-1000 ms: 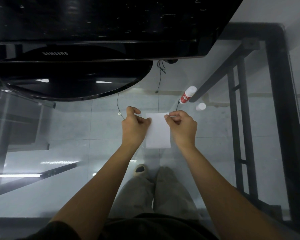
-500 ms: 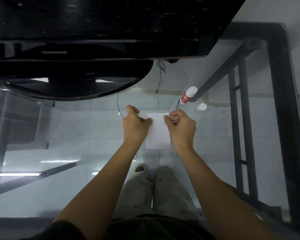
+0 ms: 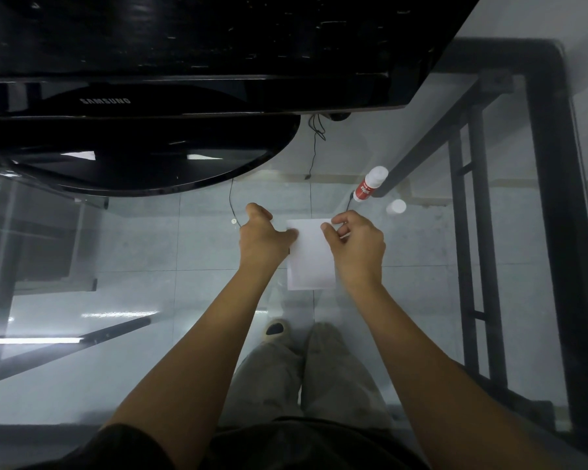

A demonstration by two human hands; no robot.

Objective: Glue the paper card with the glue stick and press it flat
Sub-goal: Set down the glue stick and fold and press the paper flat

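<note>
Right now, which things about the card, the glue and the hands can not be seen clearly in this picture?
Head view only:
- Card: both hands cover its side edges; whether glue is on it cannot be told.
- Fingertips: mostly curled under, so the grip on the card is unclear.
- Glue stick: label too small to read; its open end is unclear.
- Cap: small and pale.
- Monitor: cut off by the top and left edges.

Single head view, looking steeply down from above, close over glass desk [image 3: 143, 252], monitor [image 3: 143, 147] at far edge
</note>
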